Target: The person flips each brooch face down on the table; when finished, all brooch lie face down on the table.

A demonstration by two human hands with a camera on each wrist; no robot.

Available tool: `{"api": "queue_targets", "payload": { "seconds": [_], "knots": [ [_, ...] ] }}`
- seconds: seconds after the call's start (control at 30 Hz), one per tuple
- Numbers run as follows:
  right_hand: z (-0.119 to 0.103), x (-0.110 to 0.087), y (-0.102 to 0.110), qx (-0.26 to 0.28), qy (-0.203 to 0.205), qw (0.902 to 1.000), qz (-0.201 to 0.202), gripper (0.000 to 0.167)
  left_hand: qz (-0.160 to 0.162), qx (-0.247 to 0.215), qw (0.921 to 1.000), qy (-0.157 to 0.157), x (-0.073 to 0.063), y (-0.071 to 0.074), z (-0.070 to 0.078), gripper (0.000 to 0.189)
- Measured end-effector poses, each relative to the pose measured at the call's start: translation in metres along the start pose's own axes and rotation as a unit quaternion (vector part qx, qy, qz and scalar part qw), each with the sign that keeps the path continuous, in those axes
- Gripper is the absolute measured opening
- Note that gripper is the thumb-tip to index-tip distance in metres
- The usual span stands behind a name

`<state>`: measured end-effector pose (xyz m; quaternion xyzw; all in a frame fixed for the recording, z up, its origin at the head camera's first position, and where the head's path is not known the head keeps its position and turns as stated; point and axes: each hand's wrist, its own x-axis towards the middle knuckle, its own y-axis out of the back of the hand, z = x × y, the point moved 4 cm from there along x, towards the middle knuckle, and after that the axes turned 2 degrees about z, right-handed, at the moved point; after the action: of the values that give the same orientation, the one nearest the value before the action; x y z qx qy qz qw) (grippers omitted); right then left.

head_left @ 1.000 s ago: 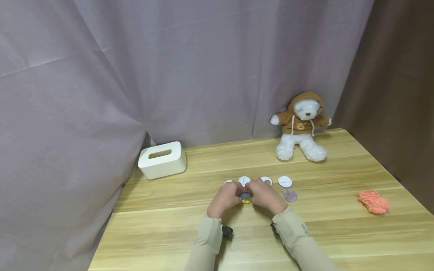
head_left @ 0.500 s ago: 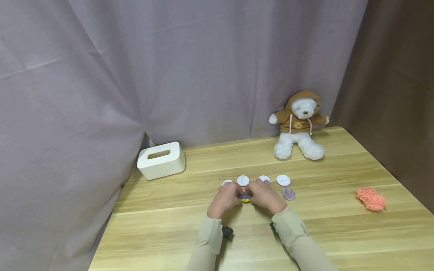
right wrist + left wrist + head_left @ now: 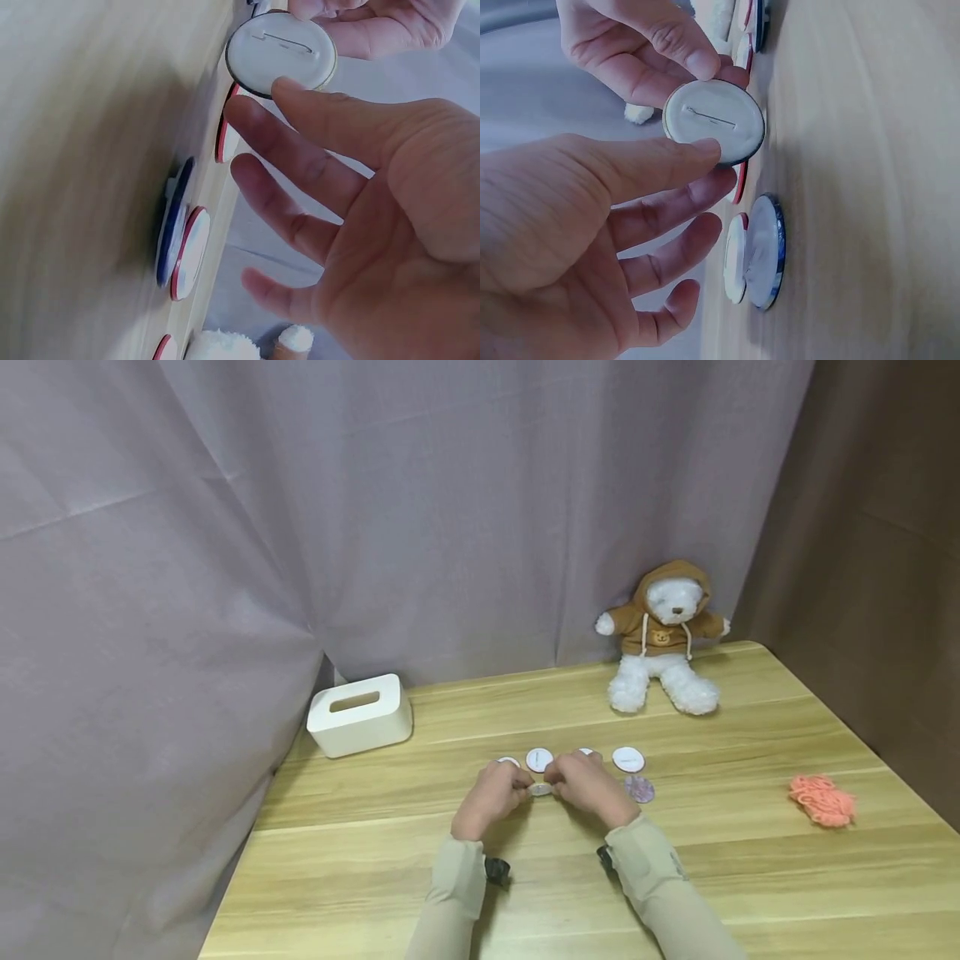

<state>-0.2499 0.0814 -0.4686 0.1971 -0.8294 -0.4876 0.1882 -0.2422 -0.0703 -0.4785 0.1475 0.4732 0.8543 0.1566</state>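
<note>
Between my two hands a round pin-back button badge is held just above the table. Its white back with the pin faces the wrist cameras, and its front is hidden. My left hand pinches one edge between thumb and index finger, the other fingers loosely bent. At the opposite edge, my right hand pinches with its thumb on the white back. White discs with dark or red rims lie in a row just beyond the hands. A purple patterned badge lies right of the right hand, before the rightmost disc.
A white tissue box stands at the back left of the wooden table. At the back right sits a white teddy bear in a brown hoodie. Coral yarn lies near the right edge. Grey curtain hangs behind.
The badge between the hands has turned: its purple and yellow front showed earlier, now its white back does. The left hand has shifted slightly left.
</note>
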Motion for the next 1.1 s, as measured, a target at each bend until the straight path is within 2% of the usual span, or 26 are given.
{"api": "queue_targets", "payload": {
  "seconds": [0.2,0.43,0.57,0.7,0.9,1.1],
  "knots": [
    [-0.0037,0.0029,-0.0011,0.013,0.021,0.9997,0.004,0.015,0.007,0.004,1.0000,-0.003,0.0002,0.0023,-0.0017,0.009],
    [-0.0050,0.0029,-0.0022,0.011,0.034,0.9991,0.023,0.016,0.010,0.016,0.9995,-0.023,0.0025,-0.0001,0.0005,0.009],
    [-0.0088,0.0034,-0.0022,0.010,0.044,0.9981,0.042,0.017,0.016,0.011,0.9998,-0.003,0.0028,-0.0023,-0.0002,0.018],
    [-0.0105,0.0043,-0.0032,0.014,0.037,0.9983,0.042,0.022,0.020,0.012,0.9995,0.023,0.0034,-0.0040,-0.0015,0.025],
    [-0.0088,0.0057,-0.0049,0.008,0.019,0.9991,0.036,0.028,0.008,0.009,0.9995,0.030,0.0061,-0.0052,-0.0011,0.024],
    [-0.0067,0.0085,-0.0071,0.002,0.013,0.9994,0.034,0.025,0.001,0.020,0.9992,0.034,0.0084,-0.0063,-0.0026,0.020]
  ]
}}
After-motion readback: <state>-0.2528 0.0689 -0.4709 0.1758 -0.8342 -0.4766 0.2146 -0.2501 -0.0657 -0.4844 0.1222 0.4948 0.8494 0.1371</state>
